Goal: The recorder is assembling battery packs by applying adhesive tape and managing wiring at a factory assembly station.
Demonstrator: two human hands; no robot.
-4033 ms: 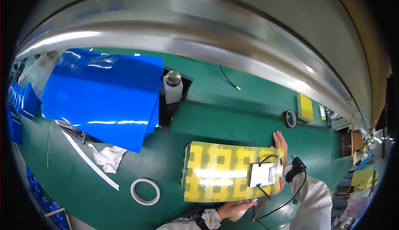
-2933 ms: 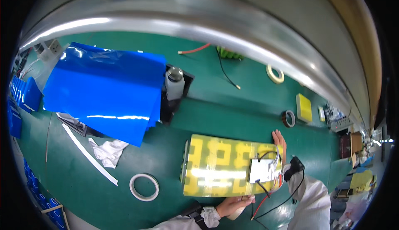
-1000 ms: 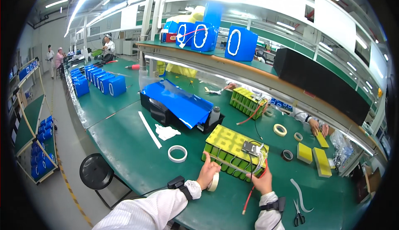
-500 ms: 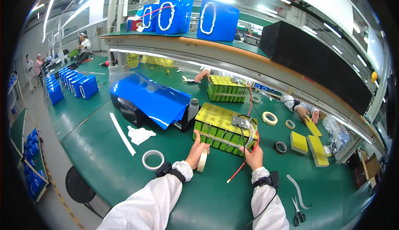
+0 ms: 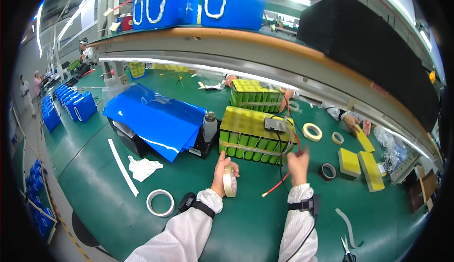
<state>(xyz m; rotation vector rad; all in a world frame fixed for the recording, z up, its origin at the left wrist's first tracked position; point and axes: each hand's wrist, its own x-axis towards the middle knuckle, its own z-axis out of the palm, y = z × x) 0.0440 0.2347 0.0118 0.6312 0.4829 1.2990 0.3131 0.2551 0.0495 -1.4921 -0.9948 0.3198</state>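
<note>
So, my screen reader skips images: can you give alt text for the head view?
A person's left hand holds a roll of pale tape upright before a green-and-yellow battery pack on a green bench; the right hand hovers by its red wire.

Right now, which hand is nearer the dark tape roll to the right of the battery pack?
Right. The right hand is raised just left of the dark tape roll, by the battery pack. The left hand is farther left, holding a pale tape roll.

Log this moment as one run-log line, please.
left hand: holds tape roll | right hand: open, by red wire | battery pack: on green bench, front of both hands
</note>
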